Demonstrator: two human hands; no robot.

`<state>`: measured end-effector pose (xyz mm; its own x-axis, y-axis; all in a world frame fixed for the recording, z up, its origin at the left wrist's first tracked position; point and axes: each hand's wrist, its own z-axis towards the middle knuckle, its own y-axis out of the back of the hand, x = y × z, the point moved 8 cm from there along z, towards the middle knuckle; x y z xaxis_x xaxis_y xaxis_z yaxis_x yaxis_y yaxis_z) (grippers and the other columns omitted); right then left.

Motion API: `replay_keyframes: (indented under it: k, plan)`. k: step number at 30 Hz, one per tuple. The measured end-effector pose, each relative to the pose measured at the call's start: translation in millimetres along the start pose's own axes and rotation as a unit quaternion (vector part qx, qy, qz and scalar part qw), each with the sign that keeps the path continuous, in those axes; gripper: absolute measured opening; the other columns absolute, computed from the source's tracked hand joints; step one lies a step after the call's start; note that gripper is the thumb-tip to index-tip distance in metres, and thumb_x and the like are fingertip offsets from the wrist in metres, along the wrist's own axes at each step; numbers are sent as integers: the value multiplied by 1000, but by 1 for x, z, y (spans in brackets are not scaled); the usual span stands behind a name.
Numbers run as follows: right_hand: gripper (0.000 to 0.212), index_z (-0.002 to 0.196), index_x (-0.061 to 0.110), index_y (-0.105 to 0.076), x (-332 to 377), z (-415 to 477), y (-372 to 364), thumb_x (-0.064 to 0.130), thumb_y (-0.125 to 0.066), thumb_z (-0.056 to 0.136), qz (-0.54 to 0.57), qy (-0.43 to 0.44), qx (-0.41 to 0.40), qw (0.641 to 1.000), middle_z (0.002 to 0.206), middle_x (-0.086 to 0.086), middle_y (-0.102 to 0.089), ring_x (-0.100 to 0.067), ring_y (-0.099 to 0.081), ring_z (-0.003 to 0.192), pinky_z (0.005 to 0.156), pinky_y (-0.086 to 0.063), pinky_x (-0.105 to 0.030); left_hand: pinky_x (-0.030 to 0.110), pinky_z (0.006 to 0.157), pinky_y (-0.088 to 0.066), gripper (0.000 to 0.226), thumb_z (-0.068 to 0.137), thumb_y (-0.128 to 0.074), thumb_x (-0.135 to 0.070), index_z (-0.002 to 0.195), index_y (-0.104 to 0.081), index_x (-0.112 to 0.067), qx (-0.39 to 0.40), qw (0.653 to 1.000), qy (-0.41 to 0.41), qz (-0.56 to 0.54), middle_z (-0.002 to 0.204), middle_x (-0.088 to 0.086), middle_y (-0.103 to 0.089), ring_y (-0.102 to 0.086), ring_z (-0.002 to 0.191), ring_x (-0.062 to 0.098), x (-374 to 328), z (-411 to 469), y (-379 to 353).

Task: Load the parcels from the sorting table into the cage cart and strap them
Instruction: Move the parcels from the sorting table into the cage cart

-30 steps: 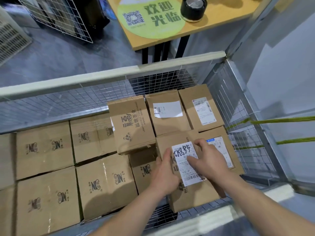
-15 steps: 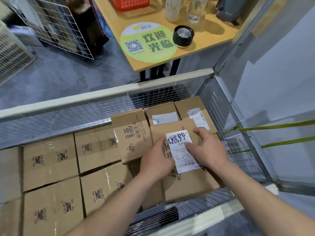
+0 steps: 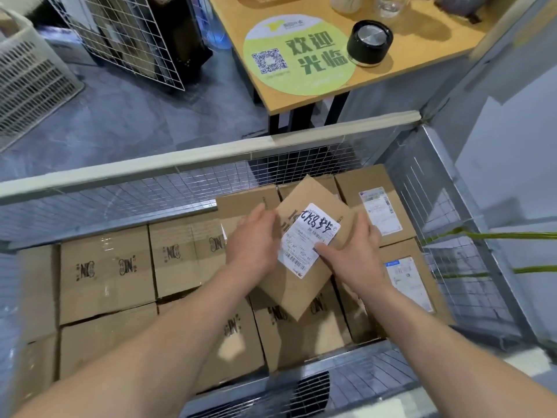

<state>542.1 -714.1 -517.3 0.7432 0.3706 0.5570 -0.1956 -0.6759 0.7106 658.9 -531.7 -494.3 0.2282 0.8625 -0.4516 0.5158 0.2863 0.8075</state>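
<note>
At the centre of the frame, the left hand [image 3: 253, 240] and right hand [image 3: 354, 254] grip a labelled parcel [image 3: 304, 292] by opposite edges. It is held askew above the boxes [image 3: 105, 273] packed in the cage cart [image 3: 193, 159], and the right thumb lies on its label [image 3: 307, 236].

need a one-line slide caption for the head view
Left hand and right hand hold a labelled parcel askew over boxes packed in the cage cart.

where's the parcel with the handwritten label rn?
Head view, right of centre: labelled parcel held tilted between left hand and right hand, above stacked boxes in the cage cart.
</note>
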Motion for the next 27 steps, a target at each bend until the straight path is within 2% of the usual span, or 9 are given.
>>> replay_keyframes:
  k: [2,4,6,8,11,13,15,20,27]
  plan:
    - [116,149,36,-10,12,13,6,57,-81,60,-75,41,-7,996,158,-8,-17,-33,-25,145,108,-39,-56,49,102,-46,60,87,-68,-40,139,-43,-23,-38,996,75,-29,155,1,-28,-39,135,27,22,-10,-2]
    - [114,148,35,-11,24,22,7,56,-82,61,-129,85,5,988,161,-8,-18,-30,-16,150,114,-31,-54,47,97,-49,72,82,-72,-50,138,-39,-21,-60,983,145,-95,152,3,-27,-43,131,28,39,-26,-7]
    - [107,147,33,-18,32,26,7,51,-83,64,-147,120,22,982,150,-7,-36,-27,-31,141,111,-35,-49,38,93,-48,79,79,-75,-50,140,-36,-19,-57,966,193,-163,148,6,-27,-49,123,27,48,-41,-16]
    - [102,148,32,-25,38,28,7,49,-84,66,-156,135,34,978,137,-3,-46,-25,-41,127,102,-40,-44,31,88,-45,81,80,-77,-43,142,-32,-18,-45,942,233,-237,143,7,-31,-53,111,24,52,-54,-28]
    - [107,152,33,-22,38,29,7,56,-82,66,-182,130,42,974,133,-6,-45,-27,-40,126,105,-38,-42,43,97,-49,83,81,-78,-33,145,-26,-23,-68,905,271,-322,136,7,-41,-55,109,25,54,-61,-37]
    - [110,153,36,-19,34,28,9,60,-80,65,-184,108,47,976,131,-9,-44,-29,-40,124,104,-38,-42,50,99,-50,87,83,-76,-24,148,-19,-30,-90,892,266,-353,138,4,-47,-55,117,26,52,-60,-36]
    - [107,153,39,-17,27,26,14,64,-76,67,-178,79,45,980,128,-11,-46,-32,-45,120,99,-41,-41,50,99,-50,90,85,-74,-18,150,-13,-34,-97,895,250,-357,139,0,-50,-56,120,24,50,-59,-29]
    - [94,152,33,-23,13,12,25,65,-68,76,-154,48,25,987,129,-12,-54,-32,-54,115,90,-45,-39,45,99,-50,82,85,-74,-14,149,-24,-27,-94,909,216,-343,134,-2,-57,-57,117,20,45,-58,-16]
    - [95,153,27,-26,17,-6,38,62,-70,76,-140,55,0,989,148,-4,-47,-31,-49,128,99,-46,-43,35,104,-45,84,82,-77,-11,150,-29,-25,-86,928,156,-328,137,-8,-53,-53,119,12,33,-57,2]
